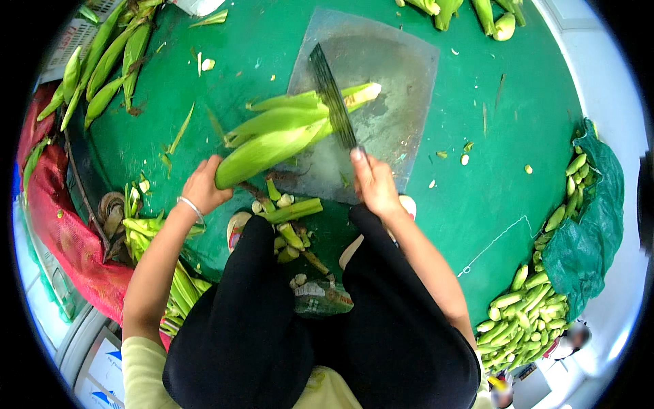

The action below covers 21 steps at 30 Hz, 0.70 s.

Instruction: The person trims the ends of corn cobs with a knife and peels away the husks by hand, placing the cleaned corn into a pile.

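Note:
My left hand (208, 185) is closed round the lower end of a green ear of corn (272, 146) in its husk. The ear slants up to the right over a grey, wet-looking cutting board (405, 82), its pale stalk end pointing right. In my right hand (375, 184) I grip the handle of a knife (330, 92) with a long dark blade. That blade lies across the ear near the stalk end; whether it has cut in, I cannot tell. Cut stalk ends (291, 235) and husk scraps lie between my feet, below the board.
Husked-in ears (109, 65) lie at the far left beside a white crate (68, 48). A red mesh sack (68, 211) sits at the left. On the right, many ears (528, 320) are heaped by a green bag (586, 232). Scraps dot the green floor (490, 184).

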Available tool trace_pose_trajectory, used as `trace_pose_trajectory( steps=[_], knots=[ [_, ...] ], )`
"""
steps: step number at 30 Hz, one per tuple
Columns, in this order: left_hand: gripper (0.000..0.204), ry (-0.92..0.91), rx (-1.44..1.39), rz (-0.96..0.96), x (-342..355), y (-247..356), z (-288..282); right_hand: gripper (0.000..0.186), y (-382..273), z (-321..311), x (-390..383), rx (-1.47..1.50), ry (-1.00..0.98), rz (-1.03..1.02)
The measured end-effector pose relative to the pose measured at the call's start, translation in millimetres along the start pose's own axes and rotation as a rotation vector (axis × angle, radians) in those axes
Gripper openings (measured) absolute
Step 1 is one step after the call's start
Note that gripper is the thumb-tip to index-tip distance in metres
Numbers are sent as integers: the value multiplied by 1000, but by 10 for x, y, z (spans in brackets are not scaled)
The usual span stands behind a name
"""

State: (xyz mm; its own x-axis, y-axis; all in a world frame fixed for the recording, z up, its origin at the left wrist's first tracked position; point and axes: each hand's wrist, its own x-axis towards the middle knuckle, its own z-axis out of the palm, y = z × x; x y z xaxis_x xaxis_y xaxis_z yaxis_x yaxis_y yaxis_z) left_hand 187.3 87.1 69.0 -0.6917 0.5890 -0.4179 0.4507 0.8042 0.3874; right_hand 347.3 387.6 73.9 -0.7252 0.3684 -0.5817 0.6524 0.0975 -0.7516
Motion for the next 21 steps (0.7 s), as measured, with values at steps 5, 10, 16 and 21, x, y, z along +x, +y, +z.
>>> trace_pose_trajectory(
  steps=[5, 10, 16, 21],
  knots=[
    [50, -87, -12, -120, 10, 136, -120, 45, -433, -233, -223, -52, 143, -365],
    [61, 154, 166, 48, -38, 137, -11, 51, 248, 41, 169, -436, 14, -155],
    [74, 320, 398, 253, -278, 150, -140, 58, 244, 62, 52, -42, -70, -48],
    [56, 365, 222, 230, -489, -122, -210, 61, 128, 184, 81, 66, -139, 21]
  ],
)
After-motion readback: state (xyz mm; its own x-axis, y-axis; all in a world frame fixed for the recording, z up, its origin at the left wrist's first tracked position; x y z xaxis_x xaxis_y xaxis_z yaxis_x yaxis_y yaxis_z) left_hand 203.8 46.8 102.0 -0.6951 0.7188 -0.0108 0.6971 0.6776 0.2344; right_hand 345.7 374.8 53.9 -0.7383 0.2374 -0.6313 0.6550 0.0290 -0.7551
